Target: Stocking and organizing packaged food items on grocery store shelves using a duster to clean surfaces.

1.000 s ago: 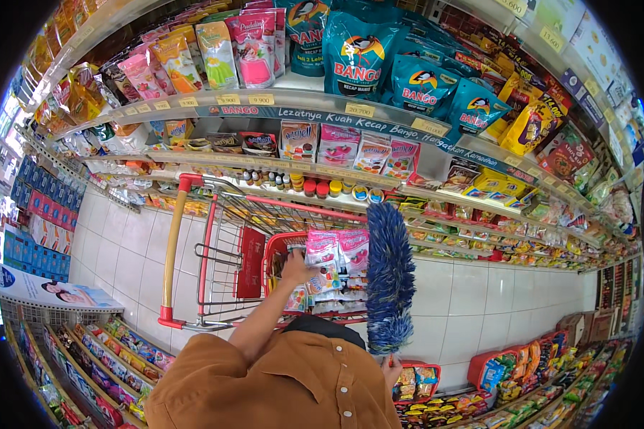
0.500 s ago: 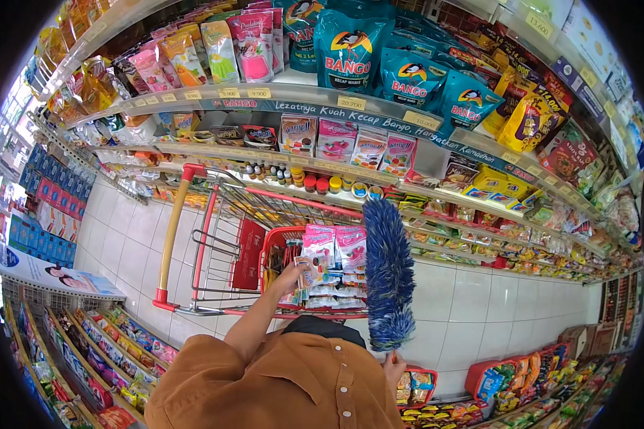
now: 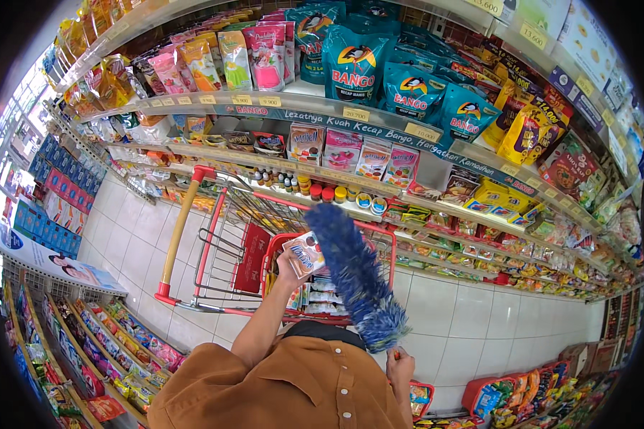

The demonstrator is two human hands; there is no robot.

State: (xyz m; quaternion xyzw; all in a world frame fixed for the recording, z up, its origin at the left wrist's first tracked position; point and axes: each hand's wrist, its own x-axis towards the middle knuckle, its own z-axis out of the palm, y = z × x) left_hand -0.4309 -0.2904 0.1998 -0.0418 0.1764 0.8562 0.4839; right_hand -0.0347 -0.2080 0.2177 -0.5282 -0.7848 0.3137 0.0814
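Note:
My left hand (image 3: 287,270) is closed on a small white-and-brown packet (image 3: 305,256), held above a red basket (image 3: 271,252) inside the shopping cart. Below the packet, several more packets (image 3: 323,295) lie in that basket, partly hidden by the packet and the duster. At the lower right, my right hand (image 3: 401,365) grips the handle end of a fluffy blue duster (image 3: 356,275). The duster's head slants up and left across the basket and the cart's right part, apart from the packets on the shelf.
The cart's yellow push handle (image 3: 182,239) stands to the left. Ahead, curved shelves hold teal pouches (image 3: 350,64), upright dessert-powder packets (image 3: 343,149) and small jars (image 3: 328,194). Red bins (image 3: 483,393) of snacks stand at the lower right, and slanted racks (image 3: 100,350) at the lower left.
My left hand has lifted the packet up from the basket, its front now showing. The duster has tilted from upright to leaning left over the basket, and my right hand has risen slightly.

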